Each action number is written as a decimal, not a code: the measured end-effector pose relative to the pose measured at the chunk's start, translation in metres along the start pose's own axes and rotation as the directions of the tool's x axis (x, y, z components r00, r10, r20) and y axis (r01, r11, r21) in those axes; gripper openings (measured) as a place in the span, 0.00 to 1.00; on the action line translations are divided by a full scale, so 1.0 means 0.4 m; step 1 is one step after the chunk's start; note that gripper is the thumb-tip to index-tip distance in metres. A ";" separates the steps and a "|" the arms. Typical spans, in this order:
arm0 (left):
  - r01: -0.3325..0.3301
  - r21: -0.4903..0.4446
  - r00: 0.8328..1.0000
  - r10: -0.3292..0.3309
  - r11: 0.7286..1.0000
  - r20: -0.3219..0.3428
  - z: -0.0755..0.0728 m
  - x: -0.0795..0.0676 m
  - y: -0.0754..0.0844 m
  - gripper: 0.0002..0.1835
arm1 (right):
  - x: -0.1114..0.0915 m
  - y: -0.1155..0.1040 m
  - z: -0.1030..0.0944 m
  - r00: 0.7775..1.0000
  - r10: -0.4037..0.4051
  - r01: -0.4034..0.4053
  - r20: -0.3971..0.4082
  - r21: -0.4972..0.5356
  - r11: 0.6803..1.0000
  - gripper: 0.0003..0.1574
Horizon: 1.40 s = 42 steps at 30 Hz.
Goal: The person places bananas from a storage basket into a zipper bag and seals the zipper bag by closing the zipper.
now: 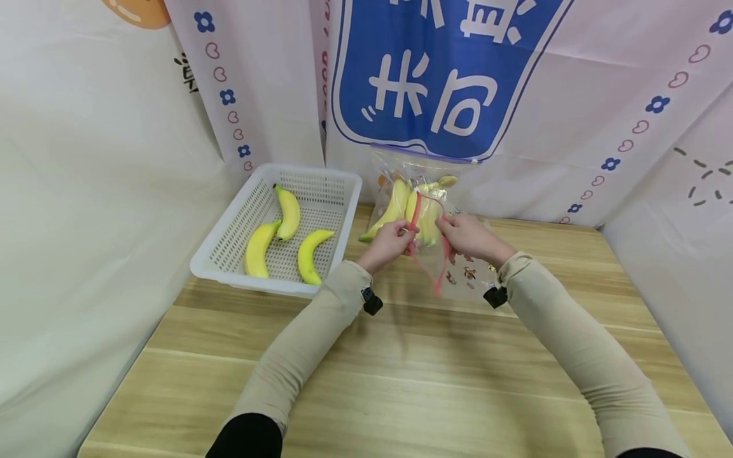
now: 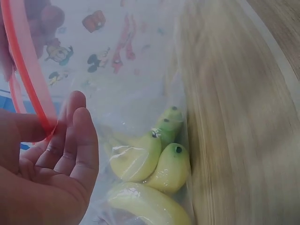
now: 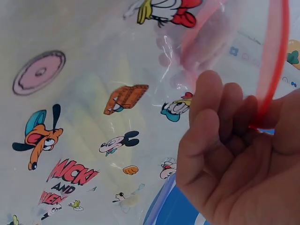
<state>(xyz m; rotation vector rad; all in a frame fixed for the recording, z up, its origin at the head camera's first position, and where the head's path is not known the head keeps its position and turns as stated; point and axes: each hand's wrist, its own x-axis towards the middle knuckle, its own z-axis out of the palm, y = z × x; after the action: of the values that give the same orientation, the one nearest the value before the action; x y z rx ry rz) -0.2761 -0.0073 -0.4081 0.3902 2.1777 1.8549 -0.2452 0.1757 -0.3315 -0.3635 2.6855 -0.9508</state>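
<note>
A clear zip bag with a red zip edge (image 1: 415, 213) and cartoon prints (image 1: 469, 273) is held up over the table, its mouth spread apart. My left hand (image 1: 390, 243) pinches one side of the red edge between thumb and fingers. On the other side, my right hand (image 1: 471, 236) pinches the opposite red edge, its fingers curled in the right wrist view. Just behind stands a second clear bag with a purple zip (image 1: 426, 154), holding several bananas (image 1: 395, 205). Through clear plastic, the left wrist view shows bananas (image 2: 136, 159) lying beneath the left hand.
To the left, a white slotted basket (image 1: 269, 286) holds three bananas (image 1: 312, 256). The wooden table (image 1: 412, 388) ends at a printed white curtain (image 1: 550, 165) behind the bags. White cloth (image 1: 676, 235) also hangs at both sides.
</note>
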 end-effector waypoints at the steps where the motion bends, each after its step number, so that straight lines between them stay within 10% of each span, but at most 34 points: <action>1: -0.010 0.014 1.000 0.010 1.000 -0.004 0.000 0.000 0.000 0.10 | 0.000 0.000 -0.002 1.000 0.008 -0.008 -0.013 0.001 1.000 0.32; 42: 0.032 0.131 0.996 -0.020 0.991 -0.091 -0.018 -0.035 -0.003 0.07 | -0.022 0.039 -0.123 0.991 0.097 -0.094 -0.089 0.039 0.995 0.17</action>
<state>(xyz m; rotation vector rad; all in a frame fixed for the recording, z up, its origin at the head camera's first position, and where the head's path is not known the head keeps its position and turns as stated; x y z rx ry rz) -0.2658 -0.0191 -0.4077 0.3079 2.3620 1.7511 -0.2554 0.2184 -0.3033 -0.1862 2.7361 -1.0074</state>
